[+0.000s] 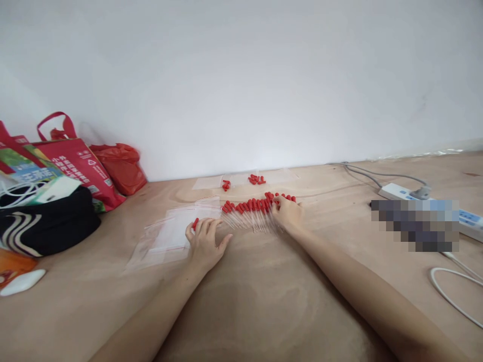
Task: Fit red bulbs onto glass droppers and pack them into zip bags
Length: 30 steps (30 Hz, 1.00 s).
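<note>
Fingers of the right hand bend in close over the right end of a row of red-bulbed clear droppers; whether they have hold of one cannot be told. Palm down, the left hand is loosely spread, thumb well apart from the fingers, with a single red bulb at its fingertips. Beneath and beside that hand, overlapping clear plastic bags stretch leftward. Behind the row, near the wall, are two small red clusters. Farther left, a red printed shopping bag and a knotted-looking red plastic bag stand behind a black striped pouch; a white oval object lies in front. On the right, a white power strip with a gray cable sits behind a dark object masked by pixel blocks, and a white cord curves nearer. Wood shows between the forearms and from the right hand across to the strip. Pale brown and softly grained, the wooden surface runs back to a plain whitish wall.
</note>
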Tool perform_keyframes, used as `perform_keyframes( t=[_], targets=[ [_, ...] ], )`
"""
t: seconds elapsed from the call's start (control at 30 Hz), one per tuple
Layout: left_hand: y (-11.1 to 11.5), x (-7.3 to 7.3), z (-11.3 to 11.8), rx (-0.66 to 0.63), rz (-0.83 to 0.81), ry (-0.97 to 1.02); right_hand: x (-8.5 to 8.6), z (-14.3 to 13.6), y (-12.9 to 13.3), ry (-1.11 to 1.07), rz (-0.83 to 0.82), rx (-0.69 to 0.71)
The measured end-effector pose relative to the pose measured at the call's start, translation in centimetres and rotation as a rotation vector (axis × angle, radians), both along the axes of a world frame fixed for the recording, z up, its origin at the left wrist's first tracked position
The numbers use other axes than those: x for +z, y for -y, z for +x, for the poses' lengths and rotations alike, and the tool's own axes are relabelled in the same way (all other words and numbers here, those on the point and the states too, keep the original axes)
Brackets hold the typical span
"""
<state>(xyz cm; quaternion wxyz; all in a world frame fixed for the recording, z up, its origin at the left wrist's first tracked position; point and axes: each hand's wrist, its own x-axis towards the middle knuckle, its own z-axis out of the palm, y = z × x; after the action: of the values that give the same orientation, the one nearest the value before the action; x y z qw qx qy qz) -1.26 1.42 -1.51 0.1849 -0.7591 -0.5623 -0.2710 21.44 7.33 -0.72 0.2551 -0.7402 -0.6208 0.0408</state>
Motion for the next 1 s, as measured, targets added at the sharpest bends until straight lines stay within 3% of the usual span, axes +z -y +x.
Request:
perform_keyframes(
  t=[0.37, 0.5, 0.6, 0.67, 0.8, 1.0],
  targets=[
    [0.2, -0.1, -1.0, 0.081, -0.093, -0.026, -0.3, -0.5, 0.1, 0.132, 0.086, 0.035],
    [0.1, 0.0, -1.1, 0.124, -0.094, -0.043, -0.1, -2.1, 0.9, 0.157, 0.194, 0.179],
    [0.0, 0.2, -1.2, 0.144, -0.112, -0.047, 0.1, -4.3, 1.4, 0.145, 0.163, 0.341],
    [0.0, 0.2, -1.2, 0.153, -0.128, -0.049, 0.1, -5.8, 1.5, 0.132, 0.129, 0.377],
    [0.0, 0.3, -1.3, 0.173, -0.141, -0.064, 0.1, -7.7, 1.2, 0.127, 0.043, 0.327],
    [-0.1, 0.3, -1.3, 0.161, -0.125, -0.079, 0.5, -8.3, 0.9, 0.163, -0.053, 0.289]
  ],
)
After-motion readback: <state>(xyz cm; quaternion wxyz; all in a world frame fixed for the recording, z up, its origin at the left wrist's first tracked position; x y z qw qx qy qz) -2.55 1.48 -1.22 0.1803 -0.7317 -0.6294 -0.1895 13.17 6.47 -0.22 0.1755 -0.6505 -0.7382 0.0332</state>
